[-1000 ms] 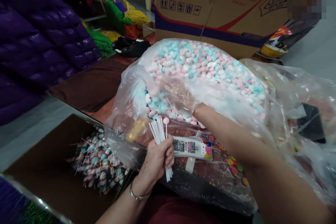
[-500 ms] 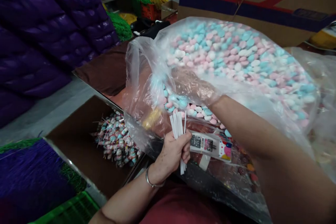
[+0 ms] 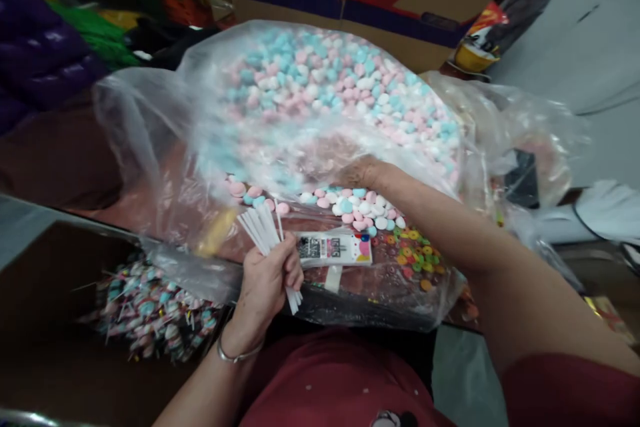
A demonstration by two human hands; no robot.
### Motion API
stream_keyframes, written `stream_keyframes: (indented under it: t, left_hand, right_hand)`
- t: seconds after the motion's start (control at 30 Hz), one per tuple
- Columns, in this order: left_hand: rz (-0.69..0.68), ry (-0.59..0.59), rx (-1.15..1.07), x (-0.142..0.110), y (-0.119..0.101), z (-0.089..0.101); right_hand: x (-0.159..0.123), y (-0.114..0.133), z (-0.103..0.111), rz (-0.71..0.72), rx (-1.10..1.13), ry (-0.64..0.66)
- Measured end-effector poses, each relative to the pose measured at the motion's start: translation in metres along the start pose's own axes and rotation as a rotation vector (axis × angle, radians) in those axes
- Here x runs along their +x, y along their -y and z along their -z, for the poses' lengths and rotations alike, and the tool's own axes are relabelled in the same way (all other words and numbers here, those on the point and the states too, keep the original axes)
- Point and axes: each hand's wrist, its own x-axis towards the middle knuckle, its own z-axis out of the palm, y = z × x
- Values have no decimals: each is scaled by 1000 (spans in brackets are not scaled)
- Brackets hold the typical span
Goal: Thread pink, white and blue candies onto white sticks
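Note:
My left hand (image 3: 267, 278) is closed around a bundle of thin white sticks (image 3: 259, 227), which fan out above the fist and poke out below it. My right hand (image 3: 361, 170) reaches into a big clear plastic bag (image 3: 150, 107), and the film and glare hide its fingers. Pink, blue and white rounded candies (image 3: 320, 77) fill the bag, and several loose ones (image 3: 367, 208) lie at its mouth, just below my right hand. Beside my left fist lies a flat printed packet (image 3: 335, 248). Small ring-shaped coloured candies (image 3: 420, 250) are to its right.
At lower left, a cardboard box (image 3: 45, 320) holds many candy sticks (image 3: 155, 307). A large carton (image 3: 295, 7) stands behind the bag. More clear plastic (image 3: 505, 113) and a dark object (image 3: 523, 177) lie at the right. The table's front edge runs close to my body.
The view has swung to the right. My right hand has moved within the bag toward the loose candies at its mouth. My left hand keeps its hold on the white sticks.

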Motion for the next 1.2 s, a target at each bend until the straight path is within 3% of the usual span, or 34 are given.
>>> stream_keyframes:
  t: [0.13, 0.27, 0.33, 0.4, 0.47, 0.53, 0.63, 0.73, 0.87, 1.0, 1.2]
  left_hand:
    - [-14, -13, 14, -2, 0, -1]
    - [-16, 18, 37, -2, 0, 2]
    - [-6, 43, 39, -2, 0, 3]
    - [-16, 57, 25, -5, -2, 2]
    - [-51, 64, -5, -13, -6, -3]
    - [-111, 70, -29, -25, -8, -15]
    - [-213, 77, -36, -44, -6, -38]
    - [-186, -11, 37, -58, 7, -58]
    - [-76, -17, 177, -67, 29, -67]
    - [61, 41, 114, -67, 41, -63]
    - [0, 130, 20, -57, 35, -52]
  right_hand:
    - [-16, 2, 17, -24, -53, 154]
    - [-50, -1, 33, 146, 30, -41]
    - [-78, 2, 30, 153, 121, -147]
    - [-111, 16, 18, 80, 193, -256]
    - [-143, 43, -4, 39, 197, -510]
    - [-167, 78, -30, 85, 195, -704]
    - [-185, 124, -67, 129, 202, -854]
    - [-186, 144, -92, 41, 220, -953]
    - [-186, 144, -104, 9, 289, -1122]
    - [-199, 135, -102, 82, 405, -1133]
    - [-220, 101, -111, -326, 490, -977]
